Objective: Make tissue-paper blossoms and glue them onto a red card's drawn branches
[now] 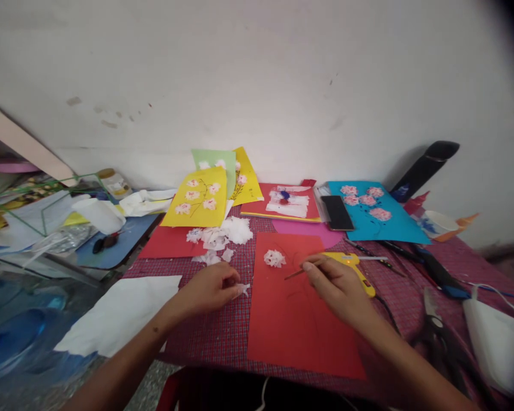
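Note:
My left hand (212,288) is closed in a pinch on a small piece of white tissue paper (244,290), left of the red sheet. My right hand (336,285) grips a thin brown stick (293,275), its tip pointing left over the red paper sheet (282,325). Whether it is a brush does not show. One white crumpled-tissue flower (274,258) sits near the top left of that sheet, with faint curved lines drawn beside it. Behind my left hand lies a heap of crumpled white tissue (235,229). The yellow glue gun (360,273) lies partly behind my right hand.
Yellow sheet (197,197) and blue sheet (396,222), both with tissue flowers, are at the back. A black phone (337,213) lies between them. Scissors (434,328) and a white box (497,337) sit on the right; white paper (124,314) at the left edge.

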Available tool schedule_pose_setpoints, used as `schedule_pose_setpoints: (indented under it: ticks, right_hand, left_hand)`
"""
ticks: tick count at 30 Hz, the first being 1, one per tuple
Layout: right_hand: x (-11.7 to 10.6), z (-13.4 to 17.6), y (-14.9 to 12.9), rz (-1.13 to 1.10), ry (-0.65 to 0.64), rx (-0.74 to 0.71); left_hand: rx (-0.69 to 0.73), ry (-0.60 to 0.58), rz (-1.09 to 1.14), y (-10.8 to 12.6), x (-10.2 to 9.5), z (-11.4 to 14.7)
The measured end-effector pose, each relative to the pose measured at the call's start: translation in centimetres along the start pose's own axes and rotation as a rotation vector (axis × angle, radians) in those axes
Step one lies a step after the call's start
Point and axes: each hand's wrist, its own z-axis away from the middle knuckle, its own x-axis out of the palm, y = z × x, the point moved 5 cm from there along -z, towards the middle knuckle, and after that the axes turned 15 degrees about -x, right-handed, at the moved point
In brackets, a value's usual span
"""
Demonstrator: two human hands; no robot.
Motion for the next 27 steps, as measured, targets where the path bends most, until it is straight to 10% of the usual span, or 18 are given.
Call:
schedule_pose_setpoints:
  ticks: [6, 15, 27]
  right_hand:
    - [0.6, 0.6, 0.1, -0.083, 0.0, 0.036]
    - [2.3, 1.9, -0.3, -0.548, 0.054, 0.165]
    - [5.2, 2.3, -0.9, -0.482, -0.049, 0.128]
  left_hand:
    - [0.019, 0.034, 0.02, 0.6, 0.4, 0.4]
    - [-0.26, -0.217, 0.978, -0.6, 1.9, -0.8]
    - [-0.288, -0.273, 0.985, 0.8, 2.7, -0.5]
